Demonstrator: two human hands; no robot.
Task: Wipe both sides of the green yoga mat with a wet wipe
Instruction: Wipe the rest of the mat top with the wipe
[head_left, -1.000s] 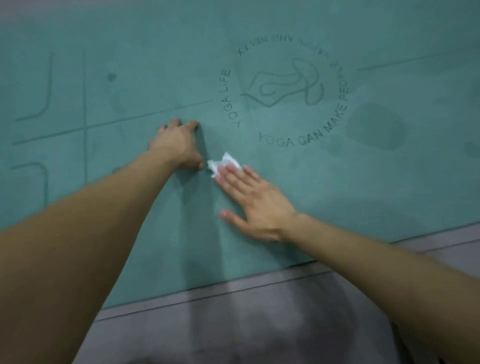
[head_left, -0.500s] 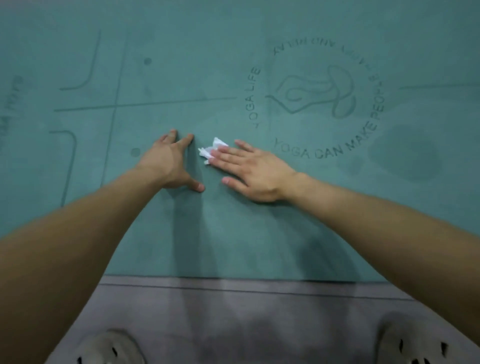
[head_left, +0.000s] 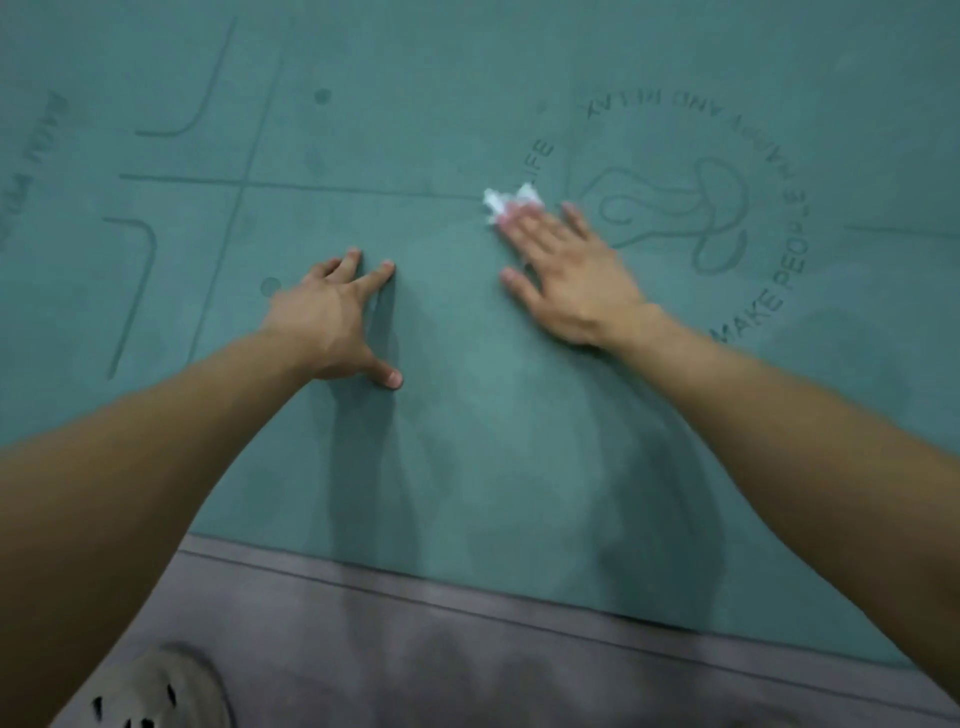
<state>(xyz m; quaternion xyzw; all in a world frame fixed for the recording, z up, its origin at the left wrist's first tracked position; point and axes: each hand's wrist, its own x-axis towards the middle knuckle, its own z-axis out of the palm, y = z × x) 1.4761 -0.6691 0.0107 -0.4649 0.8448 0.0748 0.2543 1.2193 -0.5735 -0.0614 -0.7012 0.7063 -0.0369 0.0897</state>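
Top side mid-wipe: right hand (head_left: 566, 275), fingers flat, presses wet wipe (head_left: 506, 201) onto green yoga mat (head_left: 467, 467); left hand (head_left: 332, 317) splayed, empty, bracing. Next: sweep across printed circle.

Dim, flat light from above casts soft arm shadows; the picture is slightly blurred, with wide-angle bending at the edges.

The green yoga mat (head_left: 467, 441) lies flat and fills most of the view, its near edge meeting a grey floor (head_left: 467, 665). The left hand (head_left: 332, 322) presses on the mat with fingers spread. To its right and farther off, the right hand (head_left: 566, 275) lies flat, straight fingers pressing a crumpled white wet wipe (head_left: 501, 200) beside the round printed logo (head_left: 691, 218). A perforated shoe (head_left: 150, 696) shows at the near left.
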